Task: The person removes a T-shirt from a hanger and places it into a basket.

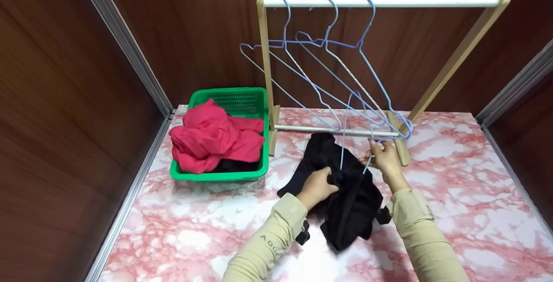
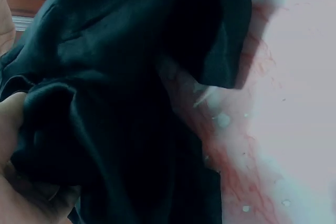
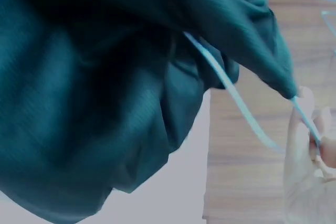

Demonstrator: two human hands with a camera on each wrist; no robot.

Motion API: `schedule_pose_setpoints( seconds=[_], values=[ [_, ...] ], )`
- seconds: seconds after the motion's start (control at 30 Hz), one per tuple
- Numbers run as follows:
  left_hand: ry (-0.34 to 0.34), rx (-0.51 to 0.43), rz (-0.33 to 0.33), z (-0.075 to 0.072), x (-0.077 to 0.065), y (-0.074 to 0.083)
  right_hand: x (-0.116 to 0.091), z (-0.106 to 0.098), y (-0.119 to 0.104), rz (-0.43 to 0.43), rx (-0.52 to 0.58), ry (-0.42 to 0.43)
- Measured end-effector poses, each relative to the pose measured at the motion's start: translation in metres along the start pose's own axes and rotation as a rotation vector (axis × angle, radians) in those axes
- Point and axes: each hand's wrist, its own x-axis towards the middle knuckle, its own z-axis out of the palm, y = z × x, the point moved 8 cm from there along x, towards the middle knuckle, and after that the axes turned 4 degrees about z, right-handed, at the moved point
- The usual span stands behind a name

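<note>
A black garment (image 1: 350, 204) hangs bunched just above the table, its shape hard to make out in the folds. My left hand (image 1: 318, 185) grips its cloth on the left side; the left wrist view shows that hand (image 2: 21, 198) with fingers curled round a fold of the garment (image 2: 121, 124). A light blue wire hanger (image 1: 344, 144) runs down into the garment, its lower part hidden in the cloth. My right hand (image 1: 385, 160) pinches the hanger's right side; in the right wrist view this hand (image 3: 304, 166) is beside the wire (image 3: 239, 100).
Three bluish hangers (image 1: 341, 59) hang from the white rail (image 1: 410, 3) of a wooden rack (image 1: 458, 59) behind my hands. To the left stands a green basket (image 1: 235, 176) with a pink cloth (image 1: 211, 137) and some black cloth in it. Dark wood panels surround the marbled table (image 1: 190, 234).
</note>
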Motion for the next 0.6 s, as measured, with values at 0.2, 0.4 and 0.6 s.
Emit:
schedule_pose_setpoints(
  seconds=[0.2, 0.4, 0.6],
  values=[
    [-0.071, 0.021, -0.068, 0.008, -0.006, -0.011, 0.008, -0.004, -0.003, -0.039, -0.005, -0.050],
    [-0.094, -0.003, -0.089, 0.014, -0.008, -0.018, 0.012, -0.009, -0.010, -0.090, -0.003, -0.066],
    [-0.131, 0.069, -0.062, 0.021, -0.011, -0.018, 0.016, -0.014, -0.012, -0.119, 0.000, -0.010]
  ],
)
